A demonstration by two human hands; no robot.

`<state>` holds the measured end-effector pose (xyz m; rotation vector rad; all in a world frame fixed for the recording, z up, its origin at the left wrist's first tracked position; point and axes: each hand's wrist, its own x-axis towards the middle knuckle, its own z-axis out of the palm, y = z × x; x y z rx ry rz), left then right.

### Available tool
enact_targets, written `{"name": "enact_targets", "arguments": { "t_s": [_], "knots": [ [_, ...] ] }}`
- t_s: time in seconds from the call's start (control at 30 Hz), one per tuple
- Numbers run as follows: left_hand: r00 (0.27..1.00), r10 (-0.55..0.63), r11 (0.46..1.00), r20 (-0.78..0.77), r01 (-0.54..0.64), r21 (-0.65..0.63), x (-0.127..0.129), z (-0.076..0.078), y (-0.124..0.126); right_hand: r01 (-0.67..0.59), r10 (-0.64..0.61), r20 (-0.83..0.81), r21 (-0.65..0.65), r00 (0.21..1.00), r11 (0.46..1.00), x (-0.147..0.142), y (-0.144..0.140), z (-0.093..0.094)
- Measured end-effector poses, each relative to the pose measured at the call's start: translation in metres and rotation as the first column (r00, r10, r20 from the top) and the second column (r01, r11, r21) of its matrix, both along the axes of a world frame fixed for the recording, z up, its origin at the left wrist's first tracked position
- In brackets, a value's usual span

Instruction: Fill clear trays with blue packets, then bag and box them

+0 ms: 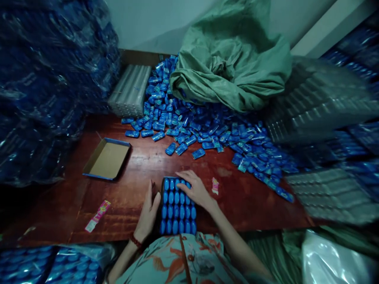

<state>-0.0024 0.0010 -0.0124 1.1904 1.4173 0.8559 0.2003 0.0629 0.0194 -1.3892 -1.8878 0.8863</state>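
Note:
In front of my body lies a tray of blue oval packets, standing in neat rows. My left hand is along the tray's left side, fingers stretched and thumb apart. Whether its palm presses the tray's edge I cannot tell. Over the tray's far right corner rests my right hand, its fingers extended across the top packets without wrapping round any. The near edge of the tray meets my patterned shirt.
Loose blue packets are heaped beyond, below a green sack. An open shallow cardboard box sits left, near a pink strip. Clear plastic trays are stacked behind; wrapped blue packs tower at left. More clear trays stand right.

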Motion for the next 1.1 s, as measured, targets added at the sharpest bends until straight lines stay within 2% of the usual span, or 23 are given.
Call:
{"name": "enact_targets", "arguments": {
  "t_s": [0.1,0.2,0.3,0.37,0.5,0.63,0.7,0.73,0.77,0.8,0.83,0.87,0.9,0.97,1.0,1.03,1.07,1.1],
  "knots": [
    [0.999,-0.028,1.0,0.046,0.028,-0.001,0.008,0.01,0.033,0.12,-0.129,-0.158,-0.065,0.979,0.991,-0.004,-0.018,-0.004],
    [0.974,-0.224,0.974,0.032,0.223,0.029,0.014,0.017,0.06,0.177,-0.183,-0.089,-0.071,0.979,0.982,-0.009,-0.019,-0.005],
    [0.938,-0.337,0.94,-0.081,0.34,0.037,0.014,0.013,0.066,0.173,-0.173,0.029,-0.023,0.985,0.985,-0.012,-0.017,-0.008],
    [0.931,-0.345,0.936,-0.121,0.351,0.028,0.011,0.005,0.067,0.172,-0.171,0.09,-0.003,0.981,0.985,-0.012,-0.015,-0.012],
    [0.933,-0.35,0.934,-0.082,0.355,0.044,0.015,-0.006,0.072,0.174,-0.169,0.172,-0.018,0.971,0.985,-0.009,-0.011,-0.021],
    [0.953,-0.29,0.956,-0.088,0.293,0.019,0.025,0.002,0.072,0.246,-0.244,0.068,-0.018,0.967,0.969,-0.011,-0.013,-0.021],
    [0.958,-0.248,0.966,-0.141,0.255,0.033,0.025,0.009,0.064,0.281,-0.279,-0.046,0.051,0.959,0.958,-0.003,-0.021,-0.017],
    [0.955,-0.227,0.968,-0.189,0.242,0.065,0.024,0.012,0.059,0.368,-0.361,-0.081,0.093,0.929,0.925,0.007,-0.028,-0.015],
    [0.945,-0.211,0.963,-0.249,0.245,0.113,0.022,0.014,0.051,0.501,-0.492,-0.097,0.124,0.865,0.857,0.022,-0.037,-0.013],
    [0.924,-0.215,0.944,-0.316,0.28,0.176,0.021,0.016,0.042,0.65,-0.642,-0.104,0.147,0.76,0.746,0.044,-0.05,-0.012],
    [0.891,-0.241,0.9,-0.384,0.353,0.256,0.019,0.017,0.032,0.831,-0.832,-0.065,0.144,0.551,0.538,0.07,-0.066,-0.01],
    [0.846,-0.276,0.826,-0.457,0.451,0.337,0.019,0.018,0.021,0.911,-0.916,-0.049,0.134,0.398,0.389,0.1,-0.086,-0.008],
    [0.787,-0.305,0.731,-0.537,0.555,0.398,0.019,0.018,0.011,0.957,-0.963,-0.04,0.128,0.268,0.261,0.133,-0.108,-0.008],
    [0.662,-0.303,0.536,-0.685,0.713,0.453,0.022,0.017,-0.006,0.991,-0.999,0.001,0.123,-0.053,-0.052,0.199,-0.158,-0.01],
    [0.614,-0.277,0.468,-0.739,0.758,0.455,0.025,0.017,-0.011,0.973,-0.979,0.035,0.121,-0.2,-0.195,0.228,-0.183,-0.014],
    [0.58,-0.245,0.432,-0.777,0.783,0.448,0.028,0.017,-0.013,0.942,-0.943,0.076,0.121,-0.325,-0.314,0.254,-0.208,-0.02],
    [0.559,-0.216,0.421,-0.8,0.793,0.44,0.031,0.018,-0.013,0.904,-0.898,0.119,0.123,-0.424,-0.41,0.274,-0.231,-0.028],
    [0.551,-0.193,0.421,-0.812,0.794,0.439,0.035,0.018,-0.011,0.867,-0.852,0.165,0.123,-0.497,-0.482,0.291,-0.251,-0.037]
  ]
}}
